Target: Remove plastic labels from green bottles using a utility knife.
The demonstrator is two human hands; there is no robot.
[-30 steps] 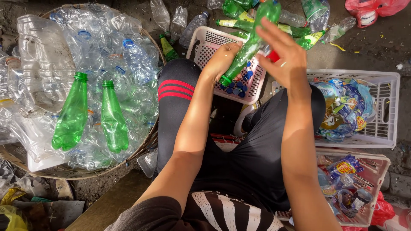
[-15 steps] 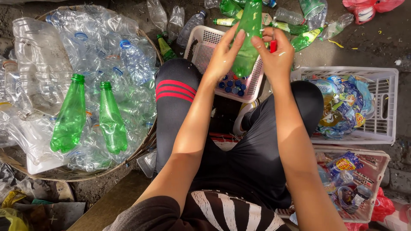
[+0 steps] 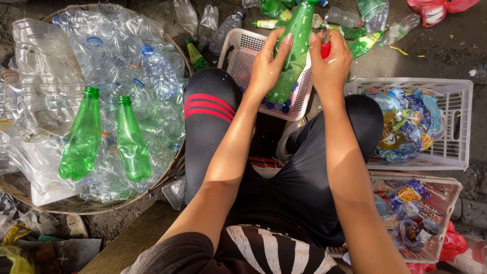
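Head view: person sitting, looking down at both hands over the lap
Left hand point(image 3: 268, 66): wrapping the green bottle point(image 3: 294, 48) at mid-body, fingers closed on it, holding it upright and tilted a little
Right hand point(image 3: 329, 63): closed on something small and red point(image 3: 325, 49), likely a cutter or cap, pressing against the bottle's right side
Hands: close together, both clamped, bottle sitting between them
Bottle place: hanging above the pink basket point(image 3: 238, 50), base pointing down into it
Basket: holding blue caps point(image 3: 276, 105) at the bottom
Left side: round basket point(image 3: 172, 172) piling up with clear bottles, two green bottles point(image 3: 81, 137) lying on top
Right side: white crate point(image 3: 456, 127) and lower crate point(image 3: 446, 203) filling with crumpled labels
Doing it well, my guess: keeping the left grip firm but not crushing, turning the bottle rather than the red piece, staying over the pink basket so bits are dropping in
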